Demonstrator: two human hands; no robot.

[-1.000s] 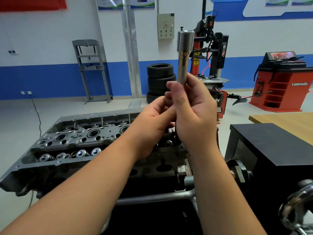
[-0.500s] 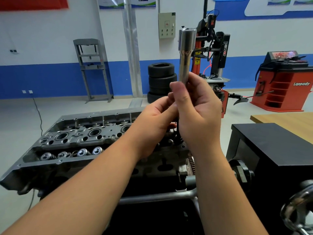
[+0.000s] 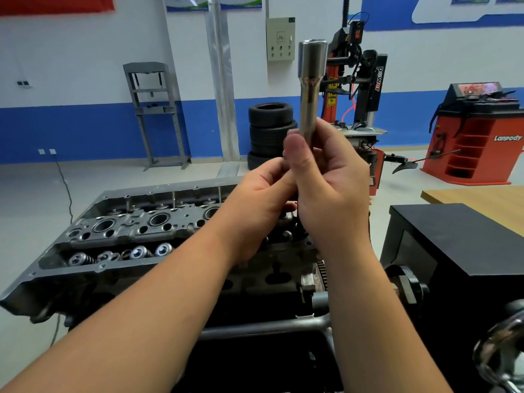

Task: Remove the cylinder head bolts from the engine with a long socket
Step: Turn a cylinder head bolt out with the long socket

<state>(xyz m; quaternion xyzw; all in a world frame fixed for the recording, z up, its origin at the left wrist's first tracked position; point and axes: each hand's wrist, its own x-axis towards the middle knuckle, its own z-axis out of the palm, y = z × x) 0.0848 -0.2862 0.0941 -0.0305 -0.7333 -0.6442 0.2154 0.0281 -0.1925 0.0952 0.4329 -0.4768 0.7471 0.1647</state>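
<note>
A long steel socket (image 3: 311, 89) stands upright in the air above the engine, wide end on top. My right hand (image 3: 331, 191) grips its lower shaft with thumb and fingers curled round it. My left hand (image 3: 261, 205) sits just left of it, fingers curled in toward the socket's hidden bottom end; what they hold is hidden. Below both hands lies the grey cylinder head (image 3: 136, 231) with round bores and valve springs (image 3: 122, 255) exposed. Its right part is covered by my hands.
A black box (image 3: 459, 242) stands at the right beside a wooden tabletop (image 3: 482, 205). A chrome handle (image 3: 502, 355) shows at the lower right. Behind are stacked tyres (image 3: 270, 129), a tyre changer (image 3: 360, 89), a red balancer (image 3: 476, 137) and a grey press frame (image 3: 156, 114).
The socket and both hands have stayed almost still, shifting slightly right and up in view. The grip looks the same.
</note>
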